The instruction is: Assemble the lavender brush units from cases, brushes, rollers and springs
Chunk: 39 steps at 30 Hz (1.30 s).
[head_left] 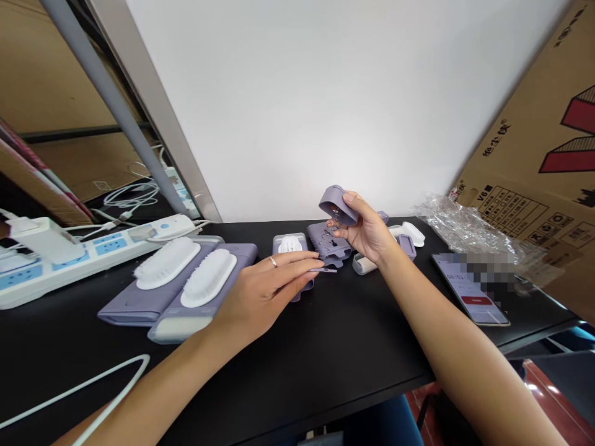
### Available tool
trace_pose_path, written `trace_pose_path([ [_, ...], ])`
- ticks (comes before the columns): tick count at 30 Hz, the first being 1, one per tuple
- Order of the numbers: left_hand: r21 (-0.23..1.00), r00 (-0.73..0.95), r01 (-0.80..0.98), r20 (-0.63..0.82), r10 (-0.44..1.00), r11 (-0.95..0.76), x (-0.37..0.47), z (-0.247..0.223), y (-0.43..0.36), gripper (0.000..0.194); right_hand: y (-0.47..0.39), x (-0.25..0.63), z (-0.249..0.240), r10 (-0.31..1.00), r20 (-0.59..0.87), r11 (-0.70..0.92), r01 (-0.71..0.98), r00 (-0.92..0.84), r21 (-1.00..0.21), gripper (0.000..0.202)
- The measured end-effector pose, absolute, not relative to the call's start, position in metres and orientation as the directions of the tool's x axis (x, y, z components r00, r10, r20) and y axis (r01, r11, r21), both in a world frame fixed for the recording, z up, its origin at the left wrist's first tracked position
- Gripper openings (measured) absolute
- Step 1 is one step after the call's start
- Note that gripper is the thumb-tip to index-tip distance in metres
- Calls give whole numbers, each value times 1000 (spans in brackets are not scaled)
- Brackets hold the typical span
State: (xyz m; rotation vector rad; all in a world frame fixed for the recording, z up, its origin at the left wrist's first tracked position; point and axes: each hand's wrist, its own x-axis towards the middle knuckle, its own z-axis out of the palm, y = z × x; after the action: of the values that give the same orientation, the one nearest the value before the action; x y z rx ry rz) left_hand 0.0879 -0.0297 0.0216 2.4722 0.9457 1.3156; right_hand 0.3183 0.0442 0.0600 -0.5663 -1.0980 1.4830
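black table (353, 353) in front of me, one white wall (297, 93) behind it. one right hand (367, 228) grips a purple band (331, 197), raised above the tabletop; one left hand (267, 288), wearing one ring (273, 261), pinches a thin sliver (331, 271) nearby. two white brushes (209, 278) lie on two purple cases (134, 303), beside one power strip (139, 248). over on the right: crumpled plastic (474, 229), one phone (465, 288) reading "00:02", the rest blurred, and one carton (520, 155) marked "v6" beside chinese characters.

The curved piece (335, 197) I hold is greyish purple, the tabletop (353, 353) plain black; brushes (209, 280) at left are white, the carton (520, 145) at right brown with red-and-black print.
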Motion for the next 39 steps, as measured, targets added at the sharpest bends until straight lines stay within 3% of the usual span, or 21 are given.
trace_pose_path([
  [10, 449, 413, 442, 667, 620, -777, 88, 21, -29, 24, 41, 315, 65, 943, 237, 84, -520, -234, -850, 33],
  [15, 441, 430, 477, 637, 640, -760, 90, 20, -28, 24, 29, 310, 67, 915, 312, 185, -420, -256, -888, 44],
  [22, 462, 478, 497, 561, 676, -735, 91, 22, -32, 25, 16, 305, 76, 878, 427, 349, -324, -216, -880, 40],
  [25, 540, 441, 443, 564, 698, -716, 89, 21, -33, 26, 11, 303, 79, 873, 435, 362, -306, -220, -881, 39],
  [30, 776, 232, 273, 520, 822, -568, 91, 22, -32, 32, -3, 291, 77, 864, 420, 346, -280, -276, -895, 36],
  [34, 901, 207, 103, 395, 895, -421, 96, 27, -33, 42, -15, 279, 73, 841, 436, 344, -303, -322, -889, 33],
  [39, 924, 180, -4, 378, 908, -383, 101, 32, -38, 35, -21, 274, 71, 829, 431, 316, -337, -357, -887, 29],
])
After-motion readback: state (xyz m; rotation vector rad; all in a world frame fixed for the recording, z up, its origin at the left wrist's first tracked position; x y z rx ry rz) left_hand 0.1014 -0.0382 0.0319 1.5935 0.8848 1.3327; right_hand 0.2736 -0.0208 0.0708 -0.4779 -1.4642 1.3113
